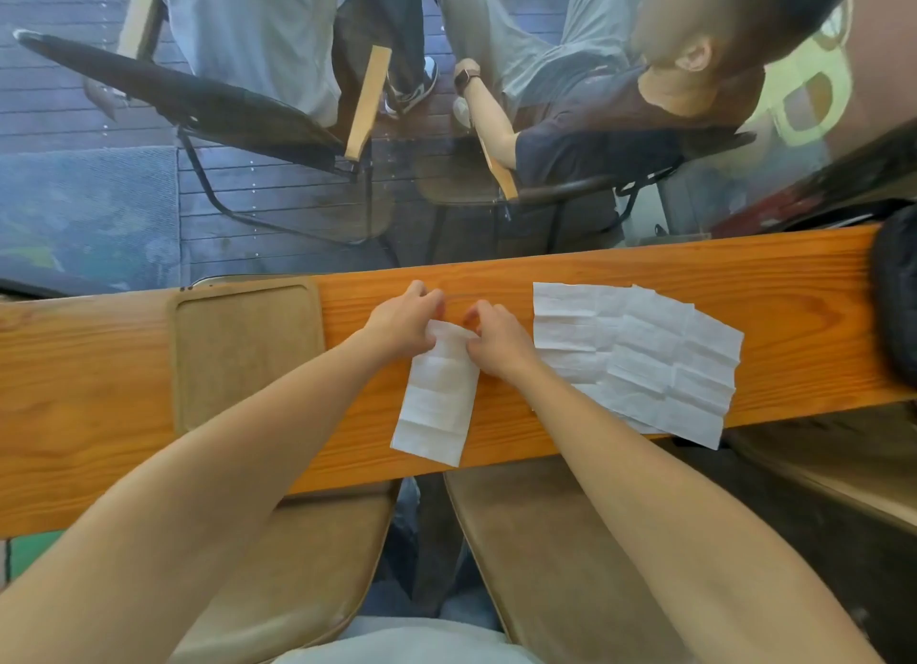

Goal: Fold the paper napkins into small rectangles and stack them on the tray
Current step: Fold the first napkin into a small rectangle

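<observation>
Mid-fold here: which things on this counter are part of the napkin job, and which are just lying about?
Part of the job:
- long folded white paper napkin, pinched at its far end by left hand and right hand
- unfolded creased white napkins, waiting at right
- tan rectangular tray, at left, nothing stacked yet

Lying about:
- black rounded object, counter's far right end

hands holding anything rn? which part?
Both hands, left and right, pinch the folded napkin at its far end, one at each corner. The rest of it lies on the table.
</observation>
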